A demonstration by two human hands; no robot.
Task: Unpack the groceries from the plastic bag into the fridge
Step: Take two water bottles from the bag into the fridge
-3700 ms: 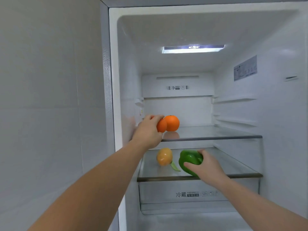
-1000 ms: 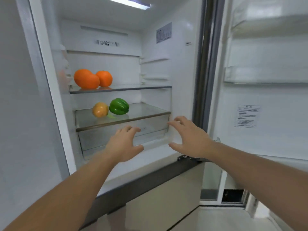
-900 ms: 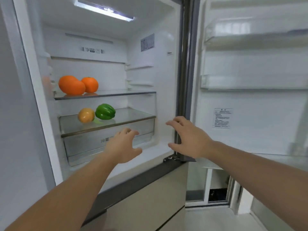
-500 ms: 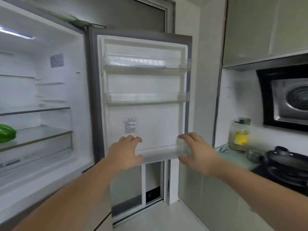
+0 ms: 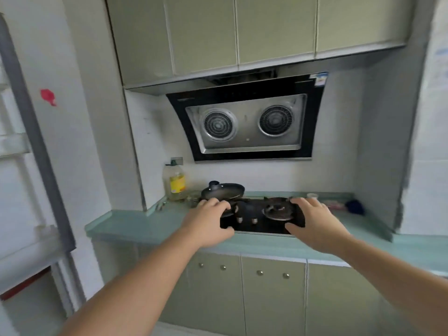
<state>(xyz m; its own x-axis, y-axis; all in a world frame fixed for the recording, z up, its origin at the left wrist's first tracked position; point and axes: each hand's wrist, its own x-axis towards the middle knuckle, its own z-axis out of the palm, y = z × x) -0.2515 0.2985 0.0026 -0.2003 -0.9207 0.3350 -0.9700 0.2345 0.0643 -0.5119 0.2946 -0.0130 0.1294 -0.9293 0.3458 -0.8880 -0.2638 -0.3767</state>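
Over the stove | left hand fingers spread, empty | right hand fingers spread, empty

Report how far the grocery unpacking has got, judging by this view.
Done: cannot be confirmed; the shelves are out of view, and only the open fridge door shows at the left edge. In hand: nothing; the left hand and right hand are open and empty above the stove. Left: unclear; no bag is visible.
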